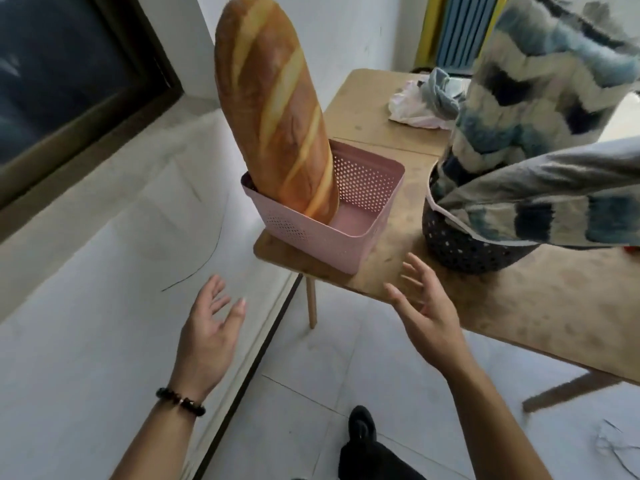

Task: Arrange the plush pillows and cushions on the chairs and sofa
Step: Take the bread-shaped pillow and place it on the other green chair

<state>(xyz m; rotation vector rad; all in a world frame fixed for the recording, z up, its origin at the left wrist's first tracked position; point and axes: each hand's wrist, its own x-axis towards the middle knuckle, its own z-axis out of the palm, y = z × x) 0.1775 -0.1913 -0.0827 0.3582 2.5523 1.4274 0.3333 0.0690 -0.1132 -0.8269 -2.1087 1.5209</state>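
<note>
A long plush pillow shaped like a baguette [277,102] stands tilted in a pink perforated basket [349,244] on the corner of a wooden table [519,306]. To its right, a fuzzy blue-and-white zigzag cushion [530,109] sticks up out of a dark round basket [464,251], with a grey flap folded over the rim. My left hand [211,327] and my right hand [426,306] are both raised below the pink basket, palms facing each other, fingers spread, holding nothing.
Crumpled cloths [426,98] lie at the table's far end. A white wall with a dark-framed window [69,81] runs along the left. The table's wooden legs [311,303] stand on pale floor tiles. My black-shod foot [362,427] is below.
</note>
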